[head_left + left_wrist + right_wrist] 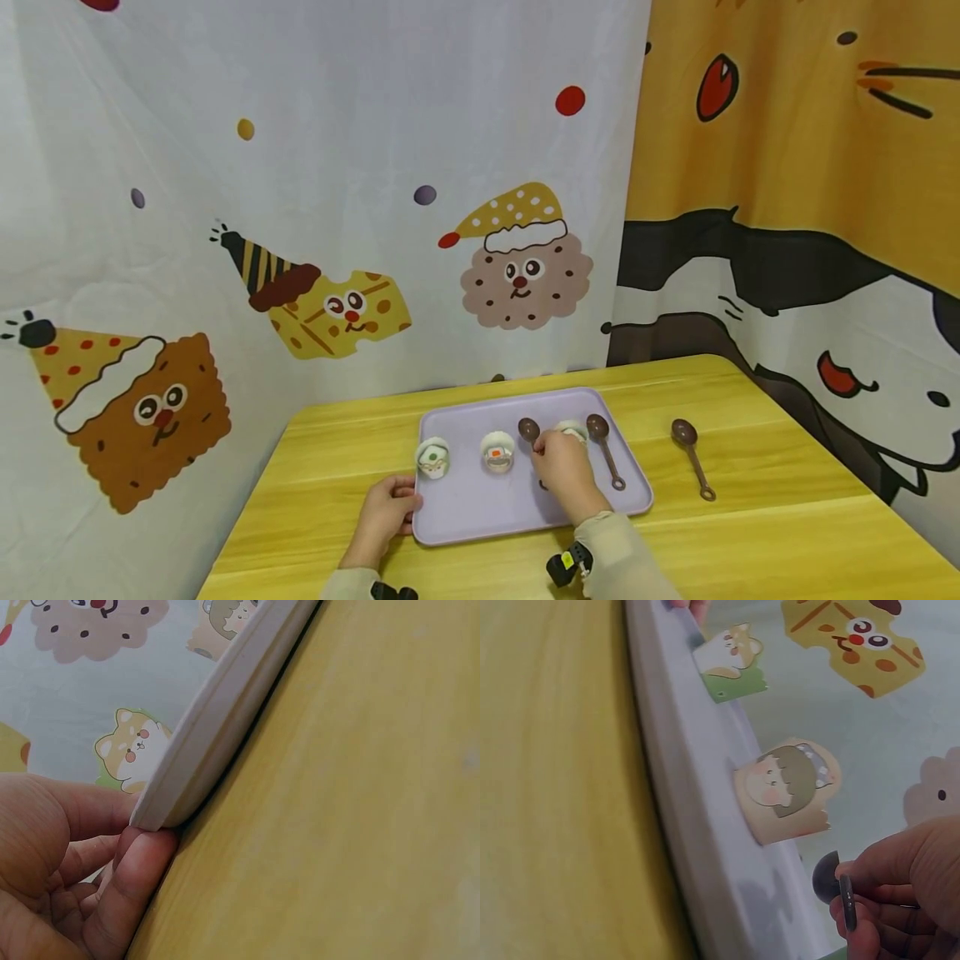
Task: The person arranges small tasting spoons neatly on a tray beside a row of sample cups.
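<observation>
My left hand (pixel 384 512) grips the near left edge of a pale purple tray (pixel 480 517), thumb and fingers pinching its rim (pixel 195 750) in the left wrist view. Over the tray's right half, my right hand (pixel 567 473) pinches a brown spoon (pixel 528 430) by its handle, bowl pointing away from me. In the right wrist view the spoon's bowl (pixel 826 877) shows just beyond the fingertips. Close behind this hand is a small paper cup (pixel 572 428), partly hidden. A second brown spoon (pixel 606 448) lies right of the hand on the tray.
Two more cups stand on the tray: one with a cartoon dog (pixel 736 664) at the left, one with a cartoon girl (pixel 784 787) in the middle. Another brown spoon (pixel 692 458) lies on the yellow wooden table (pixel 750 533). Printed curtains (pixel 360 125) hang behind.
</observation>
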The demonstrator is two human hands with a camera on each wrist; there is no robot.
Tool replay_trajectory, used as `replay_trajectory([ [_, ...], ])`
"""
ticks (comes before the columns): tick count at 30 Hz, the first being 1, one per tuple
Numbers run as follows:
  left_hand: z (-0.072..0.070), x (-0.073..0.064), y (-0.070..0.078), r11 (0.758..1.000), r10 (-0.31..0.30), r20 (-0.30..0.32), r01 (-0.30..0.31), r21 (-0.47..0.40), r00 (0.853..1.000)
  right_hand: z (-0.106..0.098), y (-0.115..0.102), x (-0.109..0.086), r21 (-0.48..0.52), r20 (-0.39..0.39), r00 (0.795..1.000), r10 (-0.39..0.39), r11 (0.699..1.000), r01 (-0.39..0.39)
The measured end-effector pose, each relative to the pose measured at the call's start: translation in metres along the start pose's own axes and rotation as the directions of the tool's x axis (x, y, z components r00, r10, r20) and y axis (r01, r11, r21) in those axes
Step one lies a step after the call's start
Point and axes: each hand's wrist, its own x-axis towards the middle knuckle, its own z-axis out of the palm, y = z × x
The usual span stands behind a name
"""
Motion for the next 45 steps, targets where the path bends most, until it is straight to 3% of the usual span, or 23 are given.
replay_trajectory([
  [6,0.000,-0.001,0.001,1.000,0.001,-0.003,-0.001,0.003,1.000,0.005,0.001,-0.001,0.004,0.053,0.998,0.031,1.000,-0.031],
  [14,0.000,-0.001,0.001,1.000,-0.005,0.006,0.005,0.010,1.000,0.014,0.004,-0.004,0.004,0.063,0.998,0.031,1.000,-0.031],
  [21,0.000,-0.001,0.001,1.000,-0.006,0.012,0.006,0.008,1.000,0.018,0.007,-0.006,0.003,0.006,1.000,-0.024,1.000,0.024],
  [30,0.000,-0.002,0.003,1.000,-0.014,0.002,0.014,0.021,1.000,0.019,0.007,-0.004,-0.020,0.065,0.997,0.034,0.999,-0.032],
  [39,0.000,-0.002,0.004,1.000,-0.008,0.003,0.007,0.015,1.000,0.013,0.009,-0.003,0.002,0.102,0.994,0.049,0.999,-0.050],
  [45,0.000,-0.002,0.002,1.000,0.001,0.002,-0.001,0.009,1.000,-0.006,0.009,0.001,0.039,0.031,0.999,0.011,0.999,-0.012],
])
